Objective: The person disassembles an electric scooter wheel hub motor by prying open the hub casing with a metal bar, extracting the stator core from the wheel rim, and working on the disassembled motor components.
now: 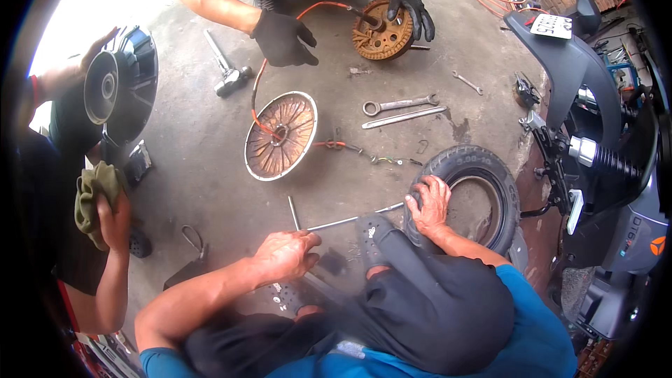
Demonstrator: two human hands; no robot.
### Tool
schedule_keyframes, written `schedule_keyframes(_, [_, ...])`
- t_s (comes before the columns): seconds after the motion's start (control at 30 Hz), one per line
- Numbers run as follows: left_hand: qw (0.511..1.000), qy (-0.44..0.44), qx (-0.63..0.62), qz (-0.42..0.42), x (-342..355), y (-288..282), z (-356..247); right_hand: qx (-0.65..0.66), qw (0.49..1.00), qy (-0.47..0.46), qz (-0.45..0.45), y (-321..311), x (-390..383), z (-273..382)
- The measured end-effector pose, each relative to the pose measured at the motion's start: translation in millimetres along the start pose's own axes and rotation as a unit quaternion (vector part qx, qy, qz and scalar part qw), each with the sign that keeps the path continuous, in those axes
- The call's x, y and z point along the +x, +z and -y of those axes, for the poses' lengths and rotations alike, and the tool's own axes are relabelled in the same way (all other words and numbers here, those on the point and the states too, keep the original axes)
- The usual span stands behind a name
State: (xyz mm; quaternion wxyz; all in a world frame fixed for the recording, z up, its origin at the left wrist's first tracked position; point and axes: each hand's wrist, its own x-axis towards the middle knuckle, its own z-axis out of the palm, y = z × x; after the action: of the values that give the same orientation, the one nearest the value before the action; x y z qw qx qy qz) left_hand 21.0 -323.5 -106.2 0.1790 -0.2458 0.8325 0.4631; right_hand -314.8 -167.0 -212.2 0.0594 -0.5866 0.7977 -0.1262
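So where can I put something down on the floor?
A big bare patch is left of the silver-rimmed disc, below the hammer. A smaller one is between the bigger wrench and the rusty hub. It's crowded on the right: the tyre, under the right hand, sits beside the scooter. A rod is near the left hand.

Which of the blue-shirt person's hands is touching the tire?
The right hand: its spread fingers rest on the tire. The left hand is apart from the tire, near the metal rod.
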Motion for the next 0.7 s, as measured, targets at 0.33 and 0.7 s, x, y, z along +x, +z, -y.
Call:
schedule_keyframes(0.33, [1.0, 0.001, 0.012, 0.016, -1.3, -0.6, 0.4, 0.002, 1.0, -0.011, -0.012, 1.7, 1.1, 0.8])
schedule_keyframes(0.7, [1.0, 0.017, 0.011, -0.016, -3.1, 4.0, 3.2, -0.002, 1.0, -0.009, -0.007, 2.5, -0.1, -0.1])
